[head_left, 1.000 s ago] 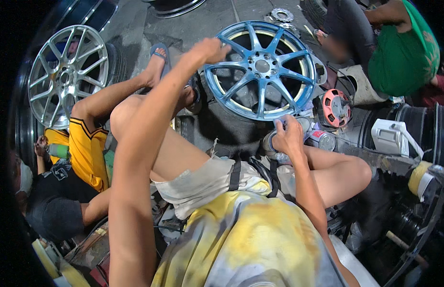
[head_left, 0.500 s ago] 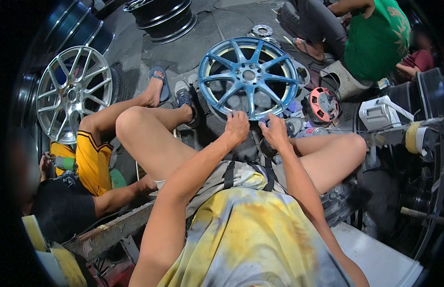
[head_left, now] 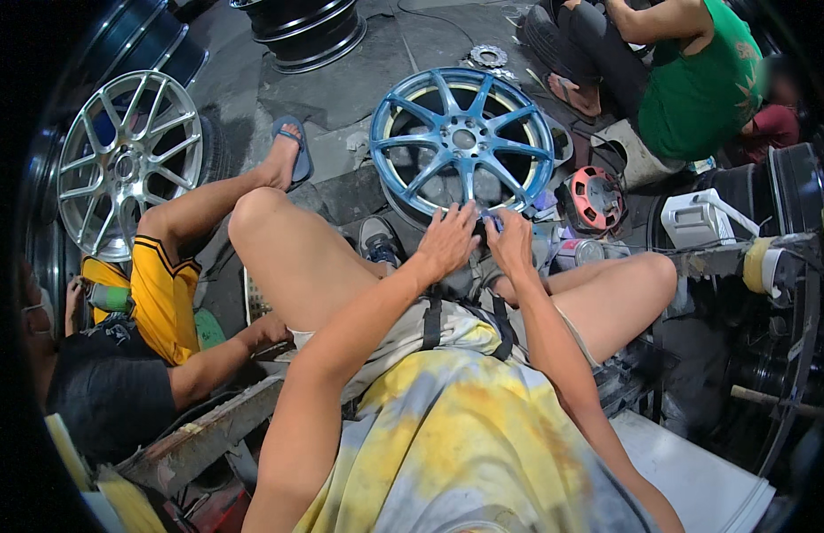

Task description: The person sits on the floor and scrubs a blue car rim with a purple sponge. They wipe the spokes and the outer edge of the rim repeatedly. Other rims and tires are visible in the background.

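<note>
A blue multi-spoke wheel rim point(head_left: 503, 143) lies face up in front of me, with pale worn patches along its edge. My left hand point(head_left: 448, 238) rests at the rim's near edge, its fingers stretched out and somewhat apart. Just to its right, my right hand point(head_left: 511, 240) is closed at the same edge. Between its thumb and fingers shows a small blue-purple piece point(head_left: 493, 219), too little visible to name its kind. The two hands are close together, and my left fingertips cover part of the near edge.
A silver wheel rim point(head_left: 127, 166) leans at left, near a seated person in yellow shorts point(head_left: 163, 306). A black rim point(head_left: 310, 35) stands at the back. A person in a green top point(head_left: 700, 80) sits at back right. Beside my right knee are a red-and-black reel point(head_left: 596, 198), a can point(head_left: 579, 253) and a white container point(head_left: 696, 218).
My left hand has slid right, toward my right hand, and its fingers have spread. My left foot has drawn back toward me. The person in green has shifted their arms.
</note>
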`<move>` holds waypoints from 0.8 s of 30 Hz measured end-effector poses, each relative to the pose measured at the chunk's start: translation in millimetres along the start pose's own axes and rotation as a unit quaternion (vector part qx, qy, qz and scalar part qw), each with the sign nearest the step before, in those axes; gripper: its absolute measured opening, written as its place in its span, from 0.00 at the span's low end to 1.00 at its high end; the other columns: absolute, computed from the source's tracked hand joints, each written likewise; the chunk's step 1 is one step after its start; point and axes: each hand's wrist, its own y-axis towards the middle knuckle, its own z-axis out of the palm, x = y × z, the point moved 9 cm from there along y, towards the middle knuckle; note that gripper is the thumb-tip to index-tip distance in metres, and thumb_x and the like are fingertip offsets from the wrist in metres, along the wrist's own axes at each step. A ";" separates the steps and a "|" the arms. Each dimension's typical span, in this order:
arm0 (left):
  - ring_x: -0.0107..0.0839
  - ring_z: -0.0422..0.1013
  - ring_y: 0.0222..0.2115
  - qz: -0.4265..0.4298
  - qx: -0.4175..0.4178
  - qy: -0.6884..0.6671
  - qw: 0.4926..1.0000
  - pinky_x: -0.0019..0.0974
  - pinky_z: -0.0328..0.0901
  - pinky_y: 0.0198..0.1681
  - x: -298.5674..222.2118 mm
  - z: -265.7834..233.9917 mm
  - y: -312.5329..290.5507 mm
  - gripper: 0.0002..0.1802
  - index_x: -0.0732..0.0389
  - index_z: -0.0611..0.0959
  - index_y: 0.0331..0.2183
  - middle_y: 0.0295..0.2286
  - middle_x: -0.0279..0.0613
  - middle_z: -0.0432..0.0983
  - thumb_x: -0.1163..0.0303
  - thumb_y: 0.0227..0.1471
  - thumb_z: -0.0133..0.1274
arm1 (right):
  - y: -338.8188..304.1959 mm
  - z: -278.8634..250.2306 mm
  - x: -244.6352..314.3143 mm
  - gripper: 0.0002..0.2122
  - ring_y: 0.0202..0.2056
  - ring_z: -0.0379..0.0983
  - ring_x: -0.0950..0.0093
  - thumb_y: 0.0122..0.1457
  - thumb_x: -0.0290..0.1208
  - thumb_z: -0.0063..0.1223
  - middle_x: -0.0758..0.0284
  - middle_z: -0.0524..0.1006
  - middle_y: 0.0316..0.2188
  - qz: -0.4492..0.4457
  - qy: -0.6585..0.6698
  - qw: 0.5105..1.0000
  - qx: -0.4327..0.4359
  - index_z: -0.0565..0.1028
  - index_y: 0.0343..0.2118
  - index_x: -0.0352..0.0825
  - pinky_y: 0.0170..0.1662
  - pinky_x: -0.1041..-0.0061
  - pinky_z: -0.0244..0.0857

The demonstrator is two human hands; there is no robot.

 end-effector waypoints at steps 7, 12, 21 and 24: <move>0.49 0.49 0.66 -0.011 -0.014 0.024 1.000 0.58 0.44 0.66 28.7 15.0 30.4 0.35 0.65 0.65 0.62 0.65 0.48 0.52 0.49 0.64 0.38 | -12.7 7.0 4.8 0.10 0.36 0.74 0.49 0.56 0.28 0.56 0.48 0.76 0.33 -0.039 -0.062 0.997 0.028 0.78 0.37 0.27 0.41 0.55 0.68; 0.48 0.49 0.66 -0.054 0.008 0.061 0.997 0.57 0.43 0.67 72.1 13.1 75.6 0.36 0.63 0.64 0.63 0.65 0.47 0.55 0.47 0.65 0.37 | -10.8 5.1 7.2 0.11 0.36 0.75 0.54 0.58 0.31 0.56 0.53 0.78 0.33 -0.025 -0.112 0.992 0.058 0.80 0.41 0.31 0.40 0.58 0.70; 0.49 0.49 0.66 -0.005 0.054 0.044 0.998 0.51 0.47 0.67 71.8 18.1 83.9 0.34 0.68 0.65 0.61 0.65 0.53 0.53 0.52 0.65 0.40 | -1.3 5.7 -0.5 0.12 0.36 0.76 0.55 0.58 0.33 0.56 0.55 0.79 0.33 0.023 -0.094 0.990 0.101 0.81 0.40 0.32 0.39 0.59 0.70; 0.51 0.58 0.61 0.060 0.011 0.035 0.998 0.47 0.55 0.63 48.8 13.1 58.8 0.35 0.73 0.63 0.60 0.61 0.60 0.59 0.54 0.64 0.43 | 6.9 4.7 0.1 0.11 0.36 0.76 0.55 0.57 0.32 0.56 0.54 0.79 0.34 0.025 -0.093 0.983 0.153 0.81 0.39 0.32 0.40 0.58 0.70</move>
